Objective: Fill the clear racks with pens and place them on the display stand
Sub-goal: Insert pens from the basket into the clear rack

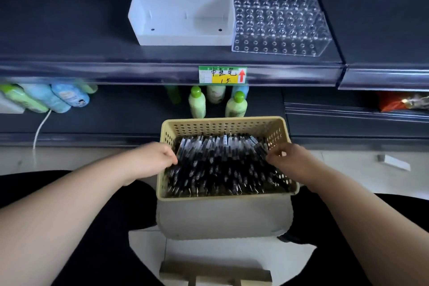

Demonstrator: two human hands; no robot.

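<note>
A beige perforated basket [222, 121] sits on a grey box-shaped support [222, 218] directly in front of the person, between the knees. The basket holds a dense pile of dark-barrelled pens [222, 165], most lying lengthwise from the near wall to the far wall. The left hand [153, 160] reaches over the left wall of the basket, its fingers curled inward with the tips against the pens at the left edge of the pile. The right hand [287, 160] reaches over the right wall in the same way, fingers curled and fingertips among the pens at the right edge. For both hands it cannot be told whether a pen is actually gripped or only touched. The clear rack [278, 21], a transparent block with rows of round holes, stands on the upper shelf [69, 30] with no pens in its holes. The white display stand [183, 7] stands on the same shelf, just beside the rack on its left, the two touching or nearly so. A green and yellow price label [222, 74] with a red arrow is fixed to the front edge of the upper shelf. Green-capped bottles [197, 103] stand on the lower shelf [116, 118] behind the basket.
</note>
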